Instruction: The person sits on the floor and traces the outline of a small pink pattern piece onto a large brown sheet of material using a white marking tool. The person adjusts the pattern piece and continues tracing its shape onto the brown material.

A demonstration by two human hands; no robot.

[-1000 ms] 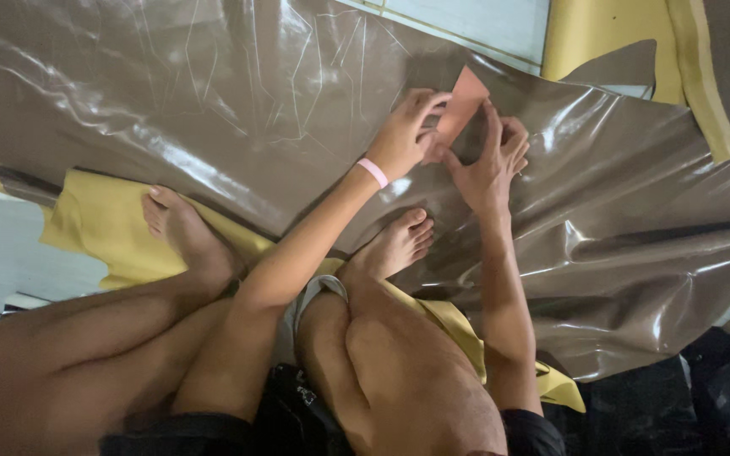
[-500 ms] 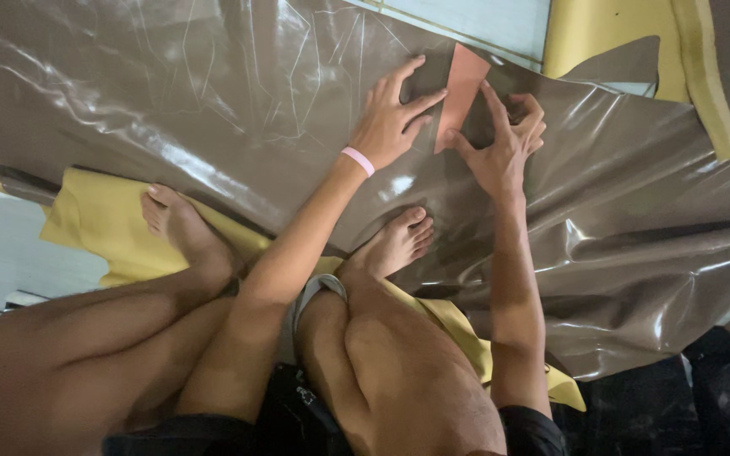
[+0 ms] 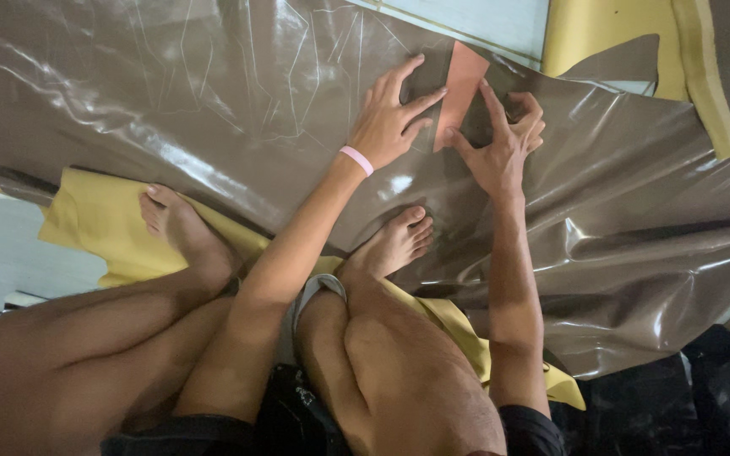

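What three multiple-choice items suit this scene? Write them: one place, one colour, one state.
1. Where is the small card? A on the brown sheet, between both hands; B on a knee; C on the floor tiles.
2. Wristband colour? A blue; B pink; C green.
3. Left hand? A fist; B fingers spread on the sheet; C raised in the air.
Answers: A, the card lies on the sheet, right hand touching it; B, the band is pink; B, its fingers fan out flat.
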